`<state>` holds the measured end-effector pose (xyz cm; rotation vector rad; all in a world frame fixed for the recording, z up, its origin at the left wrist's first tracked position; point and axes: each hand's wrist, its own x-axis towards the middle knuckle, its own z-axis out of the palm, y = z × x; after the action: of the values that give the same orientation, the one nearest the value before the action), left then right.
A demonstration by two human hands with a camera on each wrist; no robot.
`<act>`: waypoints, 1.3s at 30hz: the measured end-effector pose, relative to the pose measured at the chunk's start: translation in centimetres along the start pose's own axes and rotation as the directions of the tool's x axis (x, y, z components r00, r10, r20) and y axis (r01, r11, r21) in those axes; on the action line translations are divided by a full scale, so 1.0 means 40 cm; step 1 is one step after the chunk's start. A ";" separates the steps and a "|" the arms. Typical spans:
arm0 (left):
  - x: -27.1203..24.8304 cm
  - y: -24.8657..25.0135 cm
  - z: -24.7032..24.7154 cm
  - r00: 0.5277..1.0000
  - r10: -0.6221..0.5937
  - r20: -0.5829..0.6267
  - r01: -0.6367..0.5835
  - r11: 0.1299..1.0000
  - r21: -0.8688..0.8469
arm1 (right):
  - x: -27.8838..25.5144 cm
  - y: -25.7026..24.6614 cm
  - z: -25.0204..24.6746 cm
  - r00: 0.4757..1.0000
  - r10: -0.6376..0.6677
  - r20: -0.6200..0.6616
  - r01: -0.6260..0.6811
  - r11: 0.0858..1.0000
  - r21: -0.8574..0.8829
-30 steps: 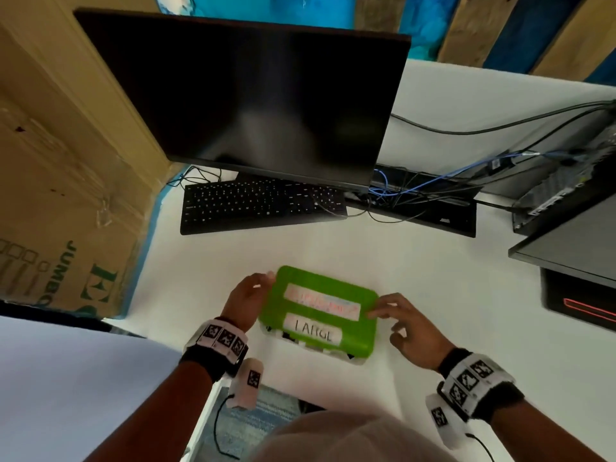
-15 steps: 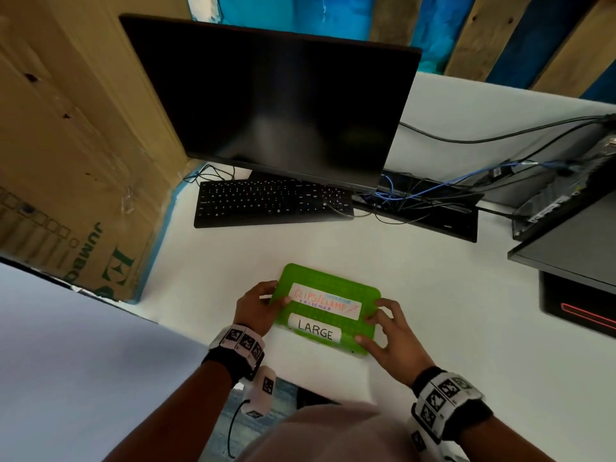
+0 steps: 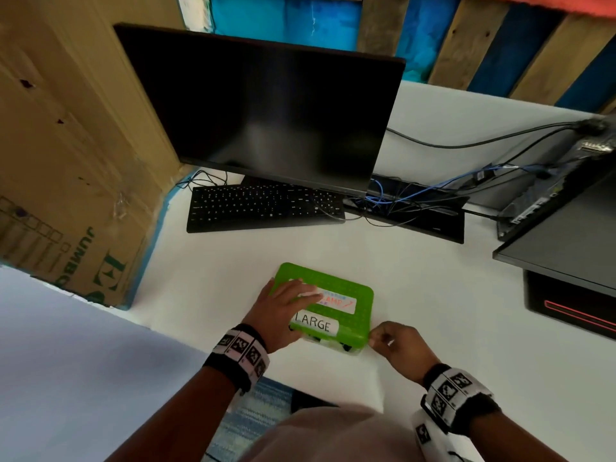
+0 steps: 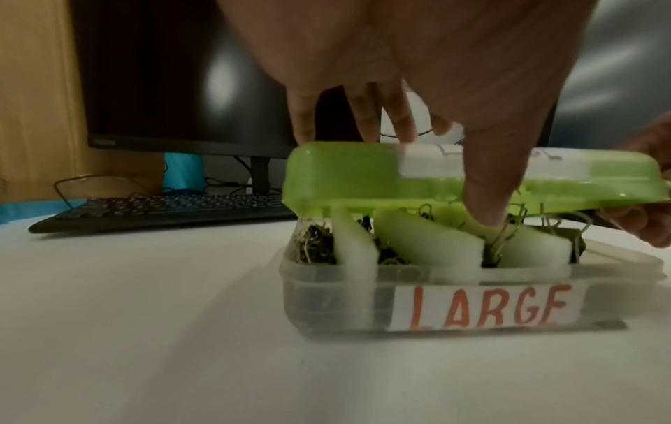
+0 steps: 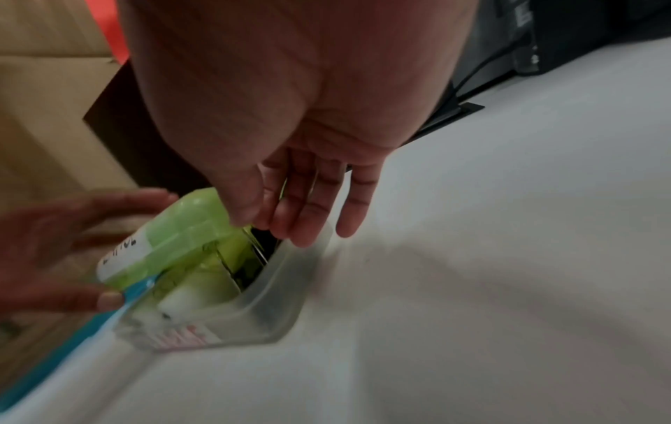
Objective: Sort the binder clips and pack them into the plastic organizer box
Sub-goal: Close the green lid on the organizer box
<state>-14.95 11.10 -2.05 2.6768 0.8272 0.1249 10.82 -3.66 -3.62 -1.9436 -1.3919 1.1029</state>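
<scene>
The organizer box stands on the white desk, its green lid [image 3: 348, 288] on top with a "LARGE" label. My left hand [image 3: 286, 303] lies flat on the lid's left half with the fingers straight. Its thumb [image 4: 483, 186] reaches down over the lid's near edge. My right hand [image 3: 395, 341] pinches the lid's near right corner. In the left wrist view the lid [image 4: 345, 178] is lifted off the clear base [image 4: 327, 304] along the near side. Dark binder clips [image 4: 316, 246] fill the compartments between white dividers. Right fingertips [image 5: 298, 235] sit at the base's rim [image 5: 283, 287].
A black monitor [image 3: 266, 118] and keyboard [image 3: 263, 206] stand behind the box. A big cardboard carton [image 3: 66, 155] walls the left side. Tangled cables [image 3: 416, 198] and computer hardware [image 3: 566, 201] fill the right. The desk's front edge is just below my wrists.
My left hand moved from the lid's left edge onto its top. My right hand came off the lid's top down to the near right corner. The box stayed in place.
</scene>
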 end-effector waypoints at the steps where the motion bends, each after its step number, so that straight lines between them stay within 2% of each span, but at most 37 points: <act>1: 0.003 -0.002 -0.002 0.998 0.036 -0.050 -0.036 0.999 -0.001 | 0.005 -0.004 -0.007 1.000 0.009 -0.026 -0.007 0.999 0.045; 4: 0.026 -0.003 -0.019 0.970 0.094 -0.223 -0.096 0.995 0.004 | 0.013 -0.024 -0.036 0.996 0.041 -0.082 -0.029 0.989 0.143; 7: 0.069 0.002 -0.045 0.958 0.070 -0.279 -0.083 0.996 -0.034 | 0.021 -0.042 -0.036 0.999 0.034 -0.034 -0.030 0.994 0.101; 11: 0.114 0.006 -0.067 0.962 0.009 -0.273 -0.041 0.993 -0.111 | 0.038 -0.071 0.007 0.996 0.082 -0.018 -0.082 0.996 0.029; 14: 0.129 0.009 -0.079 0.971 -0.010 -0.240 -0.018 0.993 -0.117 | 0.051 -0.110 0.037 0.991 0.129 -0.014 -0.130 0.980 -0.149; 17: 0.132 0.011 -0.083 0.975 -0.017 -0.223 -0.011 0.992 -0.125 | 0.064 -0.137 0.058 0.996 0.079 -0.047 -0.089 0.956 -0.278; 21: 0.133 0.014 -0.087 0.980 -0.029 -0.198 0.000 0.989 -0.145 | 0.078 -0.149 0.046 0.992 0.043 -0.123 -0.081 0.942 -0.326; 24: 0.134 0.015 -0.089 0.979 -0.027 -0.202 -0.003 0.989 -0.147 | 0.080 -0.157 0.042 0.985 -0.083 -0.152 0.014 0.914 -0.404; 28: 0.136 0.017 -0.087 0.973 -0.021 -0.230 -0.012 0.990 -0.142 | 0.073 -0.162 0.053 0.977 -0.211 -0.025 0.160 0.808 -0.567; 30: 0.137 0.015 -0.087 0.972 -0.019 -0.232 -0.013 0.991 -0.133 | 0.068 -0.162 0.059 0.981 -0.168 0.101 0.191 0.709 -0.679; 32: 0.137 0.011 -0.084 0.973 -0.020 -0.230 -0.011 0.991 -0.132 | 0.074 -0.149 0.060 0.985 -0.130 0.116 0.173 0.654 -0.737; 34: 0.135 0.008 -0.084 0.974 -0.023 -0.226 -0.009 0.990 -0.140 | 0.076 -0.133 0.063 0.986 -0.135 0.099 0.163 0.642 -0.749; 39: 0.138 0.011 -0.088 0.978 -0.023 -0.207 -0.006 0.990 -0.138 | 0.078 -0.156 0.049 0.992 -0.089 0.088 0.125 0.692 -0.711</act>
<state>-10.78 14.87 1.33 2.5589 0.8582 0.4504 6.34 1.34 -0.87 -2.2975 -2.1693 0.5651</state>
